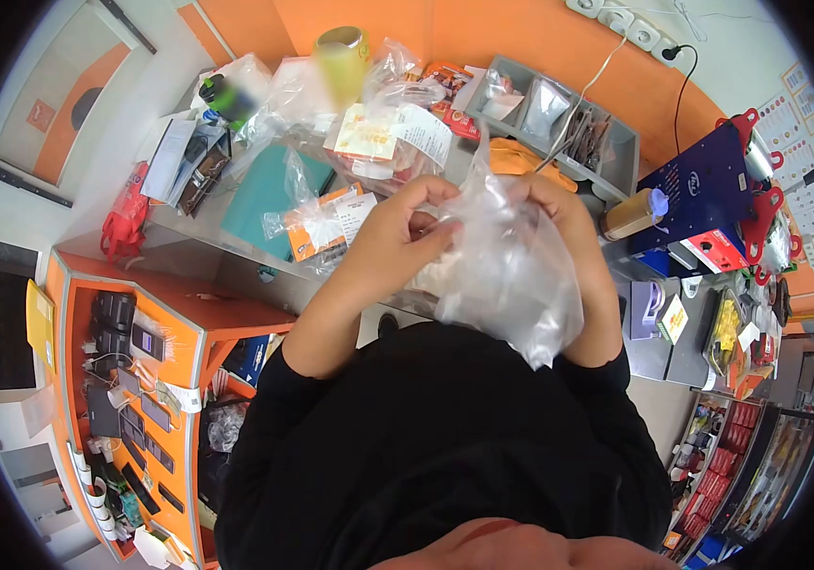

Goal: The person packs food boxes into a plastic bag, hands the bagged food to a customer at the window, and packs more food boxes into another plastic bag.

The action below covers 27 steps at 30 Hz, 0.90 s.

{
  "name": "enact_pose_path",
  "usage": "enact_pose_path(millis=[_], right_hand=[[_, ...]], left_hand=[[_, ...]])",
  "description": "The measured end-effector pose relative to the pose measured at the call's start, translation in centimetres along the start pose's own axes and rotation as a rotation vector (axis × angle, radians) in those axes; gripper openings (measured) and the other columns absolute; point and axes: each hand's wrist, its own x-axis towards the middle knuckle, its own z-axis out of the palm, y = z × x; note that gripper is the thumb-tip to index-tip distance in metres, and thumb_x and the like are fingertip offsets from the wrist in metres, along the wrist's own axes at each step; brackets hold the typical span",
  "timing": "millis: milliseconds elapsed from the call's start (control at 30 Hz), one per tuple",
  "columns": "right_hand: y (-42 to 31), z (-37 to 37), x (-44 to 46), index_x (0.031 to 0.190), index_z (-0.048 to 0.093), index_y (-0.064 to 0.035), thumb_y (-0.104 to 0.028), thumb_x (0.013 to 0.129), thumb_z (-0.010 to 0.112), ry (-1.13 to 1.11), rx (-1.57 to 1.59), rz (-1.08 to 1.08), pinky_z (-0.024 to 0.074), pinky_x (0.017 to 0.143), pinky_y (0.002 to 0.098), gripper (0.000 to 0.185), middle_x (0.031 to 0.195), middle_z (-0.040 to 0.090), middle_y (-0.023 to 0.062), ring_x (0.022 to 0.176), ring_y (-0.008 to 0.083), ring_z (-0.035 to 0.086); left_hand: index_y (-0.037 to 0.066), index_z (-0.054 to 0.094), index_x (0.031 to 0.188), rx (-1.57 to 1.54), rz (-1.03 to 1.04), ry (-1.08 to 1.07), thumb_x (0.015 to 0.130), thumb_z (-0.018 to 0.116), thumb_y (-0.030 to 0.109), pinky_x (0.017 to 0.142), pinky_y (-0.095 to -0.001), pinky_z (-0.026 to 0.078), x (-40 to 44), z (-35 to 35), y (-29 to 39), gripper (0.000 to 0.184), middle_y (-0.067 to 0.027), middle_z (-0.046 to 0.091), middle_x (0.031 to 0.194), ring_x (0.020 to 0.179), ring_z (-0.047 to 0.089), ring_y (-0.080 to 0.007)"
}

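Note:
A clear plastic bag (521, 275) hangs in front of my chest, its top edge between my two hands. My left hand (416, 228) pinches the bag's left side with curled fingers. On the other side, my right hand (549, 199) grips the bag near its upper right, its fingers partly behind the plastic. Whether anything is inside the bag I cannot make out. Just beyond my hands, packed bags with paper receipts (423, 133) lie on the counter. Closer to my left forearm is a small bagged orange-and-white package (331, 223).
A grey divided bin (616, 152) with packets stands at the back right. Beside it are a capped bottle (637, 214) and a dark blue box (701, 185). A teal folder (265, 204) lies at left. Several phones rest on an orange shelf (189, 347) at lower left.

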Motion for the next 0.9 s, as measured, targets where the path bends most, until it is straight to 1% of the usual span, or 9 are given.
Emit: enact_pose_path(millis=[233,333,433,500,533,633,767,833,900], right_hand=[[-0.7,0.1,0.0,0.088,0.058,-0.0002,0.002,0.072,0.064,0.052,-0.337,-0.115,0.0429,0.063,0.0265,0.017,0.076,0.06,0.0051,0.068,0.0131,0.055],[-0.6,0.1,-0.1,0.087,0.058,0.0008,0.005,0.069,0.061,0.052,-0.675,-0.176,0.0439,0.062,0.0286,0.019,0.076,0.058,0.0066,0.072,0.0157,0.058],[2.8,2.5,0.1,0.086,0.059,0.0007,0.005,0.064,0.06,-0.053,-0.754,-0.326,0.0464,0.07,0.0376,0.022,0.085,0.061,0.0179,0.082,0.0358,0.06],[5.8,4.9,0.7,0.086,0.06,0.0005,0.004,0.064,0.06,-0.253,-0.786,-0.247,0.0468,0.072,0.0402,0.022,0.088,0.062,0.0193,0.086,0.0391,0.06],[7.0,5.5,1.4,0.086,0.06,0.0007,0.003,0.064,0.06,-0.411,-0.86,-0.137,0.047,0.072,0.0406,0.022,0.088,0.062,0.019,0.086,0.0378,0.061],[10.9,5.5,4.6,0.095,0.064,-0.0032,-0.002,0.07,0.064,-0.499,-0.843,0.167,0.0489,0.08,0.0445,0.025,0.098,0.064,0.0186,0.089,0.038,0.062],[18.4,5.6,5.1,0.099,0.067,-0.0043,-0.005,0.072,0.065,-0.522,-0.33,0.107,0.0502,0.081,0.0422,0.027,0.104,0.066,0.0193,0.095,0.036,0.064],[18.2,8.9,1.6,0.098,0.068,-0.004,-0.009,0.076,0.065,-0.047,0.165,0.182,0.0512,0.08,0.0407,0.023,0.095,0.068,0.0196,0.094,0.0351,0.065],[20.5,9.7,-0.6,0.1,0.067,-0.004,-0.012,0.078,0.063,-0.125,-0.286,0.109,0.0515,0.08,0.0409,0.024,0.097,0.067,0.0198,0.094,0.0352,0.065]], left_hand=[[0.003,0.051,0.119,0.086,-0.046,0.064,0.089,0.068,0.01,0.066,-0.0238,0.049,-0.6,-0.9,-0.9,0.036,-0.0051,0.054,0.114,0.074,0.059,-0.01],[0.002,0.051,0.121,0.913,0.572,0.352,0.088,0.069,0.019,0.066,-0.0302,0.05,-1.3,-2.3,-2.7,0.042,-0.0105,0.054,0.118,0.071,0.06,-0.0186],[0.001,0.054,0.118,1.012,0.238,0.436,0.087,0.068,0.025,0.071,-0.0339,0.049,-3.4,-2.4,-4.0,0.042,-0.0141,0.058,0.112,0.074,0.06,-0.0238],[0.0,0.056,0.108,0.642,-0.321,0.07,0.085,0.069,0.026,0.076,-0.0379,0.048,-3.4,-3.1,-3.9,0.038,-0.0151,0.062,0.094,0.082,0.061,-0.0314],[0.001,0.06,0.102,0.69,-0.354,0.05,0.09,0.063,0.024,0.078,-0.0299,0.045,-3.3,-3.5,-4.5,0.026,-0.0093,0.063,0.09,0.088,0.057,-0.0159],[0.002,0.059,0.103,0.374,-0.174,0.067,0.09,0.061,0.02,0.08,-0.0292,0.044,-4.2,-3.9,-6.2,0.023,-0.0049,0.061,0.097,0.089,0.056,-0.0135],[0.003,0.057,0.114,0.017,-0.081,-0.159,0.089,0.056,0.009,0.082,-0.0281,0.045,-5.6,-3.9,-7.1,0.026,-0.0035,0.057,0.099,0.087,0.058,-0.0125],[0.004,0.057,0.111,-0.12,-0.09,-0.111,0.088,0.053,0.002,0.086,-0.0288,0.045,-5.8,-3.4,-7.0,0.023,-0.0076,0.053,0.125,0.09,0.058,-0.0122],[0.004,0.056,0.106,-0.152,-0.06,-0.073,0.087,0.052,0.002,0.086,-0.0293,0.045,-5.7,-3.8,-8.2,0.02,-0.0106,0.046,0.136,0.091,0.058,-0.0125]])
